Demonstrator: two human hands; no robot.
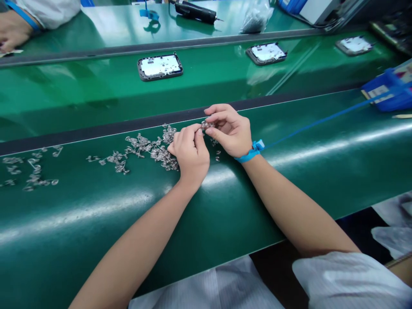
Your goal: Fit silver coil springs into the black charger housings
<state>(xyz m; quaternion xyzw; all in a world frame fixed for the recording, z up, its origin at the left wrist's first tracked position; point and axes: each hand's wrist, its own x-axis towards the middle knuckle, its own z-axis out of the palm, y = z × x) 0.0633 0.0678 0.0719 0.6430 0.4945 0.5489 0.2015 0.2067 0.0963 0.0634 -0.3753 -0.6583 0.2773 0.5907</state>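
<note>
A tangled pile of small metal wire springs (164, 156) lies on the green bench top, left of my hands. My left hand (191, 150) is closed beside the pile, its thumb and index finger pinched at the edge of a small clump of springs (207, 125). Curled around that same clump from the right is my right hand (233, 131), with its thumb and fingertips gripping it. A blue wrist strap (251, 152) circles my right wrist. Under the right hand a few loose springs (218, 155) rest on the bench.
More springs (35, 171) are scattered at far left. Beyond a dark rail, device housings with white boards (161, 66) sit on a green belt. A black electric screwdriver (196, 12) and a co-worker's hand (13, 30) are at the back. The strap's blue cord (322, 121) runs toward a blue bin (391, 92).
</note>
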